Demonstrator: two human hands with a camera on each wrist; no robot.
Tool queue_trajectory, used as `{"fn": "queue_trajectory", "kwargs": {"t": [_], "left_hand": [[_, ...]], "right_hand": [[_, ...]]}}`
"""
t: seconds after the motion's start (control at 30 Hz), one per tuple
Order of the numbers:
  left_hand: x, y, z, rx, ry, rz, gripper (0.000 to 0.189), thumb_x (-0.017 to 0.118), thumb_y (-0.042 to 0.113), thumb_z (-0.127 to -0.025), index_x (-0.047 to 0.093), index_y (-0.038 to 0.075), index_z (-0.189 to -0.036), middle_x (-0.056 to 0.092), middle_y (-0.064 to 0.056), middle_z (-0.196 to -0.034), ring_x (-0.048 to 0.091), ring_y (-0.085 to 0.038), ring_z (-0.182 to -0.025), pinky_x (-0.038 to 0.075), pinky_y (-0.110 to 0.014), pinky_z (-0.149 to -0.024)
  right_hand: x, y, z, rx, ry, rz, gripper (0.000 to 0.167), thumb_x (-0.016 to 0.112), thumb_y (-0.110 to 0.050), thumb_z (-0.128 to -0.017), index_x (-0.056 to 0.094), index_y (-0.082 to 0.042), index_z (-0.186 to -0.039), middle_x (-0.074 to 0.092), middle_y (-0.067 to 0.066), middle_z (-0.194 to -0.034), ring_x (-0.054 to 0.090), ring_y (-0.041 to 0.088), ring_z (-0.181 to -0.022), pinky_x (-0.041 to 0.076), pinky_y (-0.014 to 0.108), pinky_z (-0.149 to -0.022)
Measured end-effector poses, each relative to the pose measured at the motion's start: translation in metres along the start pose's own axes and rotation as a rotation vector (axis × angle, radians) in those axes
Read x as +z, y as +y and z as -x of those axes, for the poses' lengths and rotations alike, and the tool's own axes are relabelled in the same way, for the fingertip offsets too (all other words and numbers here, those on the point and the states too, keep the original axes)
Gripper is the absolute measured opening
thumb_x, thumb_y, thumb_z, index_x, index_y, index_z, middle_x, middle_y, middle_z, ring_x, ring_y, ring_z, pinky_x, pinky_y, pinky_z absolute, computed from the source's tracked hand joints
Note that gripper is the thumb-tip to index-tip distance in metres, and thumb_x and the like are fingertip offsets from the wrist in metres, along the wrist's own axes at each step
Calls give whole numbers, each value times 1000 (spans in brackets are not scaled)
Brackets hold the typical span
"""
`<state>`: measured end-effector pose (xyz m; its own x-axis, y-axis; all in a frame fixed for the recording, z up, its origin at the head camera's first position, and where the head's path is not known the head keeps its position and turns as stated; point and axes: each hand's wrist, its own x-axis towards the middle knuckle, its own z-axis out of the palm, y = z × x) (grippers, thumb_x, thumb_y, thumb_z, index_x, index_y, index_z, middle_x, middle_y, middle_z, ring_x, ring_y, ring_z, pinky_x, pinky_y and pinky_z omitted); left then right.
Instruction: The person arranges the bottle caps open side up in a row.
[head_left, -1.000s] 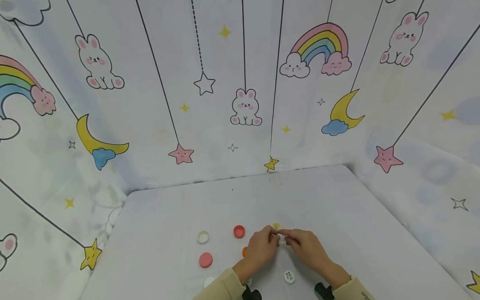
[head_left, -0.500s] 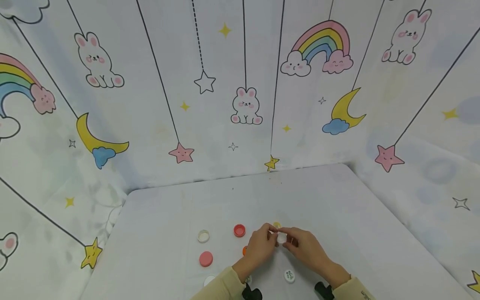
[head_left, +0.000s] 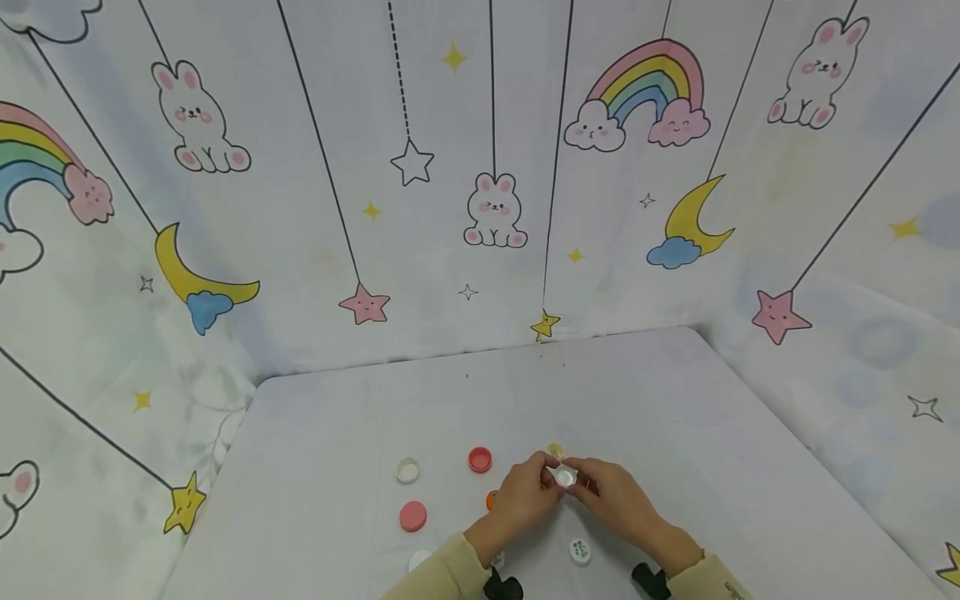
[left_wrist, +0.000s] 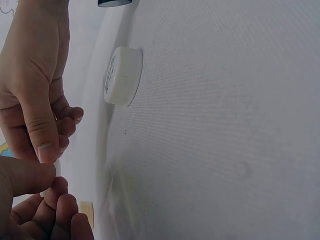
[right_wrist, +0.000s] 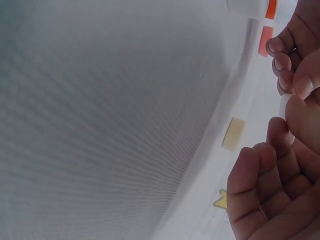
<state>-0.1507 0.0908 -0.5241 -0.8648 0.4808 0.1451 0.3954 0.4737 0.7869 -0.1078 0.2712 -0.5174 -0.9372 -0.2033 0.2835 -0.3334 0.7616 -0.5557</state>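
A small white bottle cap [head_left: 564, 476] is held between both hands above the table, its hollow side toward the head camera. My left hand [head_left: 525, 493] pinches it from the left with thumb and fingers. From the right, my right hand [head_left: 617, 497] grips its other side. The wrist views show fingertips of both hands meeting at the cap [right_wrist: 284, 106], which they mostly cover. Just beyond the fingers lies a yellow cap [head_left: 555, 450]. Nearer the body, a white cap with dark markings [head_left: 580, 552] rests on the table; the left wrist view shows it from the side.
Left of the hands lie a red cap [head_left: 480, 459], a pink cap [head_left: 412, 517] and a whitish ring-like cap [head_left: 408, 471]. An orange cap [head_left: 492, 500] is partly behind the left hand. The left sleeve partly covers a white cap [head_left: 420, 558]. Patterned cloth [head_left: 450, 267] stands behind the white table [head_left: 322, 433].
The white cap has turned between the fingers, from mostly hidden to its hollow side showing. Both hands stay nearly in place, and the loose caps lie as before.
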Motion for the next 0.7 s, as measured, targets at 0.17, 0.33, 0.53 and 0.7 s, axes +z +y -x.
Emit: {"fn": "queue_trajectory", "kwargs": {"t": [0.17, 0.33, 0.53, 0.7], "left_hand": [[0, 1, 1, 38, 24, -62, 27, 75, 11, -83, 64, 8, -107, 57, 13, -68, 44, 4, -56, 38, -17, -53], [0, 1, 1, 62, 35, -134, 27, 76, 12, -82, 66, 8, -106, 56, 13, -68, 44, 3, -57, 37, -17, -54], [0, 1, 1, 48, -3, -163, 26, 76, 12, -82, 67, 8, -106, 54, 14, -66, 44, 2, -56, 37, -18, -53], [2, 0, 3, 32, -34, -205, 25, 76, 13, -81, 69, 8, -104, 54, 15, -63, 44, 2, -56, 38, -19, -53]], "right_hand": [[3, 3, 1, -33, 7, 12, 37, 76, -13, -84, 67, -6, -120, 54, -18, -74, 43, -5, -60, 40, 19, -53], [5, 5, 0, -4, -16, 5, 37, 75, -13, -84, 66, -8, -120, 56, -17, -75, 46, -5, -61, 42, 19, -54], [5, 4, -1, 39, -77, 12, 35, 75, -14, -85, 66, -10, -118, 58, -17, -74, 49, -4, -62, 43, 21, -57], [3, 2, -1, 58, -143, 26, 33, 75, -15, -85, 67, -8, -116, 57, -17, -73, 49, -4, -64, 44, 22, -59]]}}
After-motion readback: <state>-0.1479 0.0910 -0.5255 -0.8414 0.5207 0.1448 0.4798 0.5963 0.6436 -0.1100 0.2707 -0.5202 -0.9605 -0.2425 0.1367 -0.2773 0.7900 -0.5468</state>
